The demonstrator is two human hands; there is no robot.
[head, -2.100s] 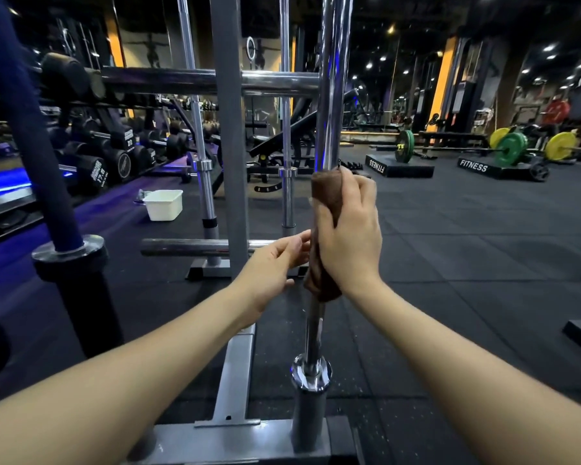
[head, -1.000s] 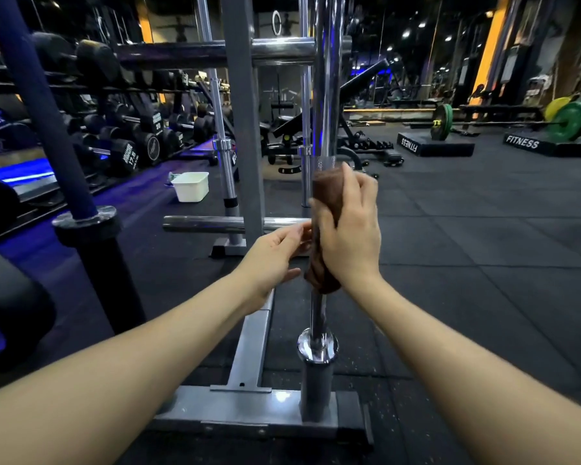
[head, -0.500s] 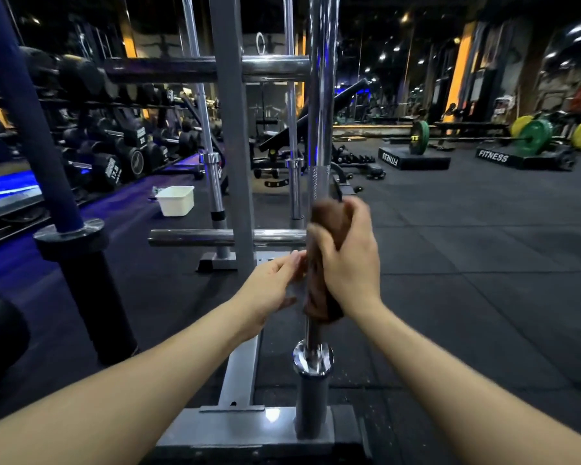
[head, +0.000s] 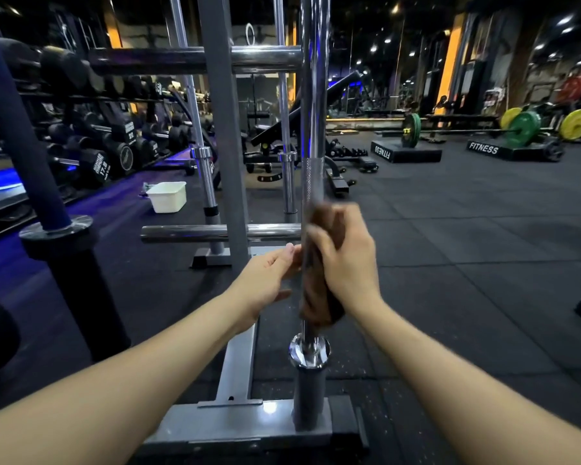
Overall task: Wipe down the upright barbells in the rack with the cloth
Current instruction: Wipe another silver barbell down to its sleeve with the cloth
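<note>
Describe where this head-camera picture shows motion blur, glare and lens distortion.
Head view: right hand and brown cloth smeared by motion; glare on rack base; blue bar at the frame edge leans, wide-angle distortion.

barbell [head: 312, 95] top cut off, cloth [head: 319, 307] blurred, perhaps brown
</note>
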